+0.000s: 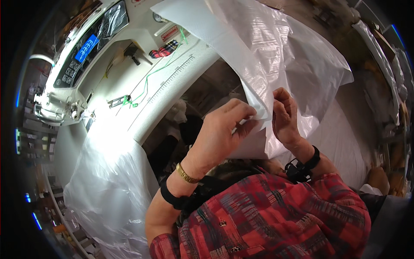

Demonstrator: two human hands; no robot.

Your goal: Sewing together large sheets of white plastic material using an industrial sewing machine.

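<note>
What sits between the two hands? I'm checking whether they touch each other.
In the head view, a folded edge of white woven plastic sheet lies between them: the left hand and right hand pinch it from either side, without touching.

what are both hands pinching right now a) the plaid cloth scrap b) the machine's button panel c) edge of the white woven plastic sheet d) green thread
c: the left hand and right hand both grip the lower corner of the white woven sheet, held up between them.
</note>
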